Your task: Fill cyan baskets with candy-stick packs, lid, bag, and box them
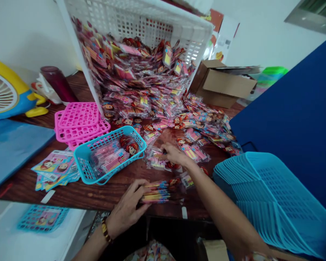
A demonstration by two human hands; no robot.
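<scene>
My left hand [132, 203], with a beaded bracelet at the wrist, is closed round the end of a small stack of clear-wrapped packets of coloured sticks [157, 192] near the table's front edge. Farther forward, my right hand [174, 154] has its fingers bent and pinched on a similar packet [155, 159] lying flat. Loose packets [191, 148] with cartoon heads lie just right of that hand. To the left, a blue plastic basket [83, 173] contains several packets.
A large white crate [201, 34] lies tipped, its packets [152, 90] spilling onto the table. Nested blue baskets [250, 188] stand at right beside a blue panel [290, 119]. Pink baskets [78, 123], printed cards [57, 166], a bottle [58, 85] and a fan [13, 90] are at left.
</scene>
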